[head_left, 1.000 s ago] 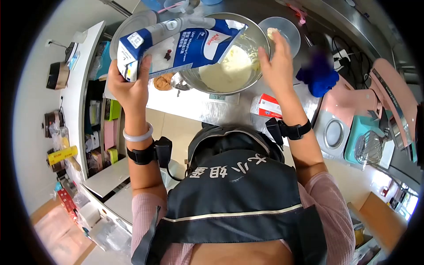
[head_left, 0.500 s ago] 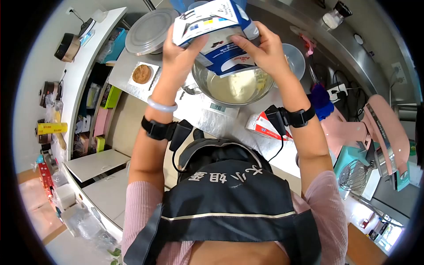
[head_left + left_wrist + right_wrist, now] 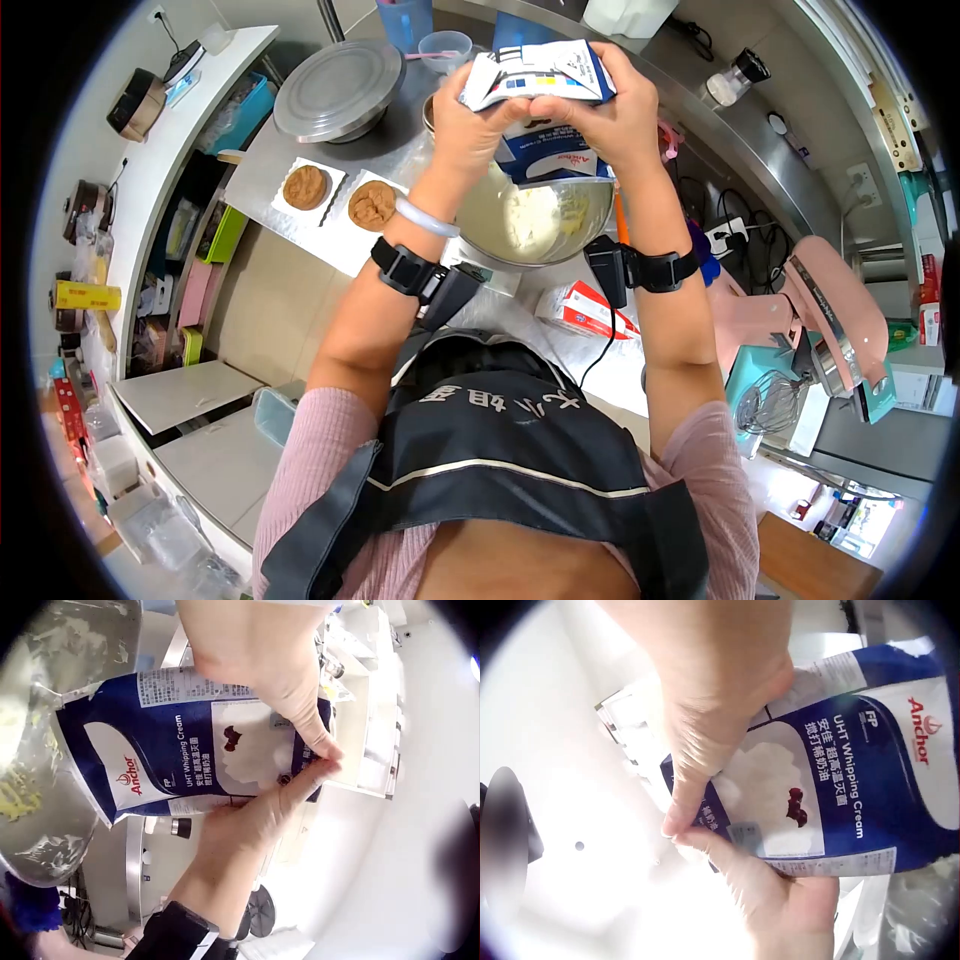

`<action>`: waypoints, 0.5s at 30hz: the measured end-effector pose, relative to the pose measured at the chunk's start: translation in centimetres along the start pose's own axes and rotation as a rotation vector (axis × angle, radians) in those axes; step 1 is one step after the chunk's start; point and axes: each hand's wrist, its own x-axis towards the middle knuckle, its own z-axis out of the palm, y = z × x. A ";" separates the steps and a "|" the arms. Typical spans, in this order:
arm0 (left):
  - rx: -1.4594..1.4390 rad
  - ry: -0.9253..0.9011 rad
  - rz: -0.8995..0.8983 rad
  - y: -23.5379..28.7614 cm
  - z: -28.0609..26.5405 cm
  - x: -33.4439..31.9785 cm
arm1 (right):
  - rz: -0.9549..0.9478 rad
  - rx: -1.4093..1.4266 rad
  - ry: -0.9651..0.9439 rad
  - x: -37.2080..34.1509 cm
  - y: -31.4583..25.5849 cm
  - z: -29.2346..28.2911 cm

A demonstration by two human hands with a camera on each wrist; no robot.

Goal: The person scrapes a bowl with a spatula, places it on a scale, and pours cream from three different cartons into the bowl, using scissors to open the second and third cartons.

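Both hands grip a blue and white whipping cream carton (image 3: pixel 555 150), held bottom-up over a metal bowl (image 3: pixel 470 222). In the head view the left hand (image 3: pixel 468 135) holds its left side and the right hand (image 3: pixel 622 115) its right, thumb tips meeting across the front. The left wrist view shows the carton (image 3: pixel 165 742) with its top end at the bowl (image 3: pixel 45 855). Pale cream (image 3: pixel 530 220) lies in the bowl, with yellowish bits at one side. Thumbs press the carton (image 3: pixel 840 765) near its base in the right wrist view.
Left of the bowl are two brown round pieces (image 3: pixel 305 187) on white squares and a lidded metal pot (image 3: pixel 340 90). A red and white box (image 3: pixel 590 310) lies near the front edge. At the right stand a pink mixer (image 3: pixel 835 310) and a whisk (image 3: pixel 770 402).
The right hand came from the bowl's right side to grip the carton, which has swung from slanting sideways to bottom-up. The view has shifted, showing more of the left counter.
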 end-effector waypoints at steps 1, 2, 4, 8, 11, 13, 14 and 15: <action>0.005 0.029 0.034 -0.3 0.2 -0.1 | -0.055 -0.021 0.107 0.2 -0.3 0.5; 0.009 0.060 0.064 -0.5 0.4 -0.2 | -0.053 -0.027 0.106 0.1 -0.3 0.7; 0.004 0.075 0.063 -1.0 0.2 -0.2 | -0.128 -0.191 0.204 0.0 -0.5 1.1; -0.058 0.133 -0.055 -2.0 -0.5 -0.8 | -0.104 -0.414 0.179 -1.0 -0.5 2.2; -0.014 0.156 -0.026 -2.1 -0.6 -0.5 | -0.130 -0.323 0.215 -0.6 -0.1 2.4; -0.001 0.197 -0.053 -1.3 -0.2 0.1 | -0.012 -0.163 0.187 -0.5 -0.3 1.9; -0.007 0.225 -0.034 -1.2 -0.2 0.3 | -0.014 -0.155 0.133 -0.7 0.6 1.5; 0.047 0.217 -0.032 -1.2 -0.3 0.5 | 0.008 -0.177 0.136 -0.8 0.9 1.5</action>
